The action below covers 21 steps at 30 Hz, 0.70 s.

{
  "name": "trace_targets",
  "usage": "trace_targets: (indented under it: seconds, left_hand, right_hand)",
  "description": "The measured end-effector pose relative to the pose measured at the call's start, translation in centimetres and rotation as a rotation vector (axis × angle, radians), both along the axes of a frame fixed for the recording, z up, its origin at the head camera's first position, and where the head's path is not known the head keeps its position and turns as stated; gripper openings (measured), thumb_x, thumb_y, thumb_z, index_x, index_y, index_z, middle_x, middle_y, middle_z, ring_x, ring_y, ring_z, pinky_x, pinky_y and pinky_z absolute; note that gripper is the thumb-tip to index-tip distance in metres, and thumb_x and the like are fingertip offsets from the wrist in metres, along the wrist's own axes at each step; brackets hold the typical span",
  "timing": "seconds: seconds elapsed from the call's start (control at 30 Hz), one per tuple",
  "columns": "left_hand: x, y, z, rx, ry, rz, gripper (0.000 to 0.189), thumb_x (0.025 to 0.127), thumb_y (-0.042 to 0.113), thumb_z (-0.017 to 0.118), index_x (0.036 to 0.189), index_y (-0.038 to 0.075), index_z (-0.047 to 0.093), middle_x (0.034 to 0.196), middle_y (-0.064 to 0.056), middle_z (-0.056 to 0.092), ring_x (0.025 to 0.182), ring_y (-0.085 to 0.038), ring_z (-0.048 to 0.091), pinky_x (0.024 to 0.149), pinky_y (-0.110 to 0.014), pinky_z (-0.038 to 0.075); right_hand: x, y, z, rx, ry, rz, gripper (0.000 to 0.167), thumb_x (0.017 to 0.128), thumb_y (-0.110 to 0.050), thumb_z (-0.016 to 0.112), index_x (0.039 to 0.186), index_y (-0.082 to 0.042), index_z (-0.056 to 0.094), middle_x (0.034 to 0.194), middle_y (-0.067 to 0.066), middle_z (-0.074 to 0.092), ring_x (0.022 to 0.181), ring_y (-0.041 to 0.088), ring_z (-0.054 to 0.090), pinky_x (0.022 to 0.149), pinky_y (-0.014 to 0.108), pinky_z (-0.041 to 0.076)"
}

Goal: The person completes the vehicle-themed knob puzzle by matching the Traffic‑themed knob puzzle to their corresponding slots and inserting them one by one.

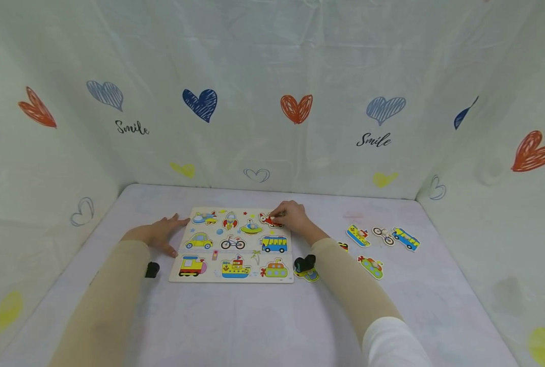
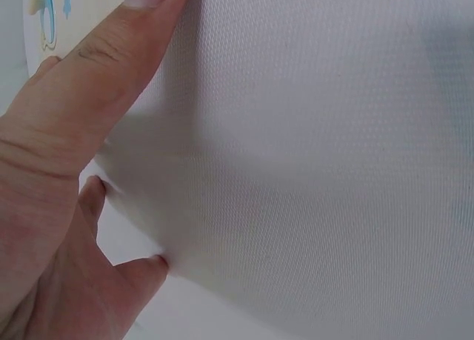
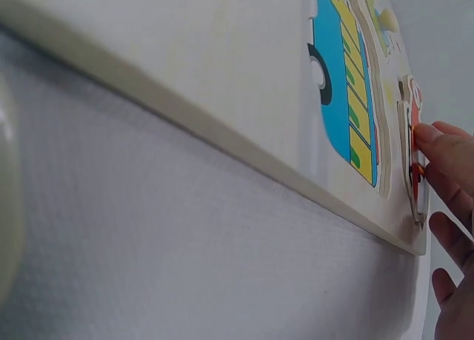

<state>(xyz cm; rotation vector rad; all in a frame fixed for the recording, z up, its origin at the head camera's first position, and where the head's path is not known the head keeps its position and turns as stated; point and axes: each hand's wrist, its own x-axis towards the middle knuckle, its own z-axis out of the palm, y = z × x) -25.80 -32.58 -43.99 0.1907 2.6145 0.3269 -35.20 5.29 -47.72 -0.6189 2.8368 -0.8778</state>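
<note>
A wooden puzzle board (image 1: 194, 280) with vehicle pictures lies on the table. At its far right corner my right hand (image 1: 294, 216) pinches the red helicopter piece (image 1: 265, 219) between thumb and fingertips. In the right wrist view the helicopter piece (image 3: 415, 110) sits at its spot, its edge slightly raised above the board (image 3: 222, 66). My left hand (image 1: 162, 235) rests at the board's left edge with fingers spread, thumb and fingertips touching the edge. Knobbed airplane (image 1: 205, 218), rocket (image 1: 229, 221) and flying saucer (image 1: 251, 227) pieces sit along the far row.
Right of the board lie loose ship (image 1: 358, 236), bicycle (image 1: 383, 236), bus (image 1: 405, 239) and submarine (image 1: 371, 267) pieces. A yellow piece (image 1: 311, 276) and a red-and-yellow piece (image 1: 343, 246) are partly hidden by my right arm. A cloth with printed hearts surrounds the table.
</note>
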Motion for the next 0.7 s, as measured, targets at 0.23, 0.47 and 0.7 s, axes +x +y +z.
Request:
trace_targets:
  seconds: [0.23, 0.47, 0.7]
  left_hand:
    - [0.20, 0.16, 0.34, -0.010, -0.004, 0.003, 0.108, 0.070, 0.028, 0.088, 0.154, 0.008, 0.023, 0.155, -0.033, 0.007, 0.139, -0.057, 0.007, 0.105, -0.074, 0.016]
    - [0.01, 0.14, 0.03, -0.008, 0.001, 0.006, 0.109, 0.069, 0.028, 0.089, 0.154, 0.007, 0.024, 0.155, -0.034, 0.007, 0.138, -0.058, 0.007, 0.104, -0.074, 0.015]
    - [-0.23, -0.07, -0.30, -0.019, 0.005, 0.003, 0.110, 0.069, 0.031, 0.089, 0.154, 0.009, 0.023, 0.156, -0.032, 0.007, 0.139, -0.057, 0.007, 0.104, -0.074, 0.016]
  right_hand:
    - [-0.20, 0.06, -0.23, -0.001, -0.002, -0.021, 0.015, 0.088, -0.027, 0.074, 0.101, -0.020, 0.079, 0.101, -0.007, 0.068, 0.102, 0.018, 0.056, 0.095, 0.044, 0.034]
    - [-0.36, 0.06, -0.33, 0.013, -0.010, -0.030, 0.015, 0.088, -0.028, 0.074, 0.102, -0.022, 0.079, 0.101, -0.008, 0.068, 0.103, 0.018, 0.055, 0.093, 0.043, 0.033]
    - [-0.54, 0.01, -0.48, 0.019, -0.018, -0.038, 0.014, 0.088, -0.029, 0.075, 0.100, -0.023, 0.079, 0.101, -0.008, 0.067, 0.103, 0.017, 0.054, 0.093, 0.041, 0.033]
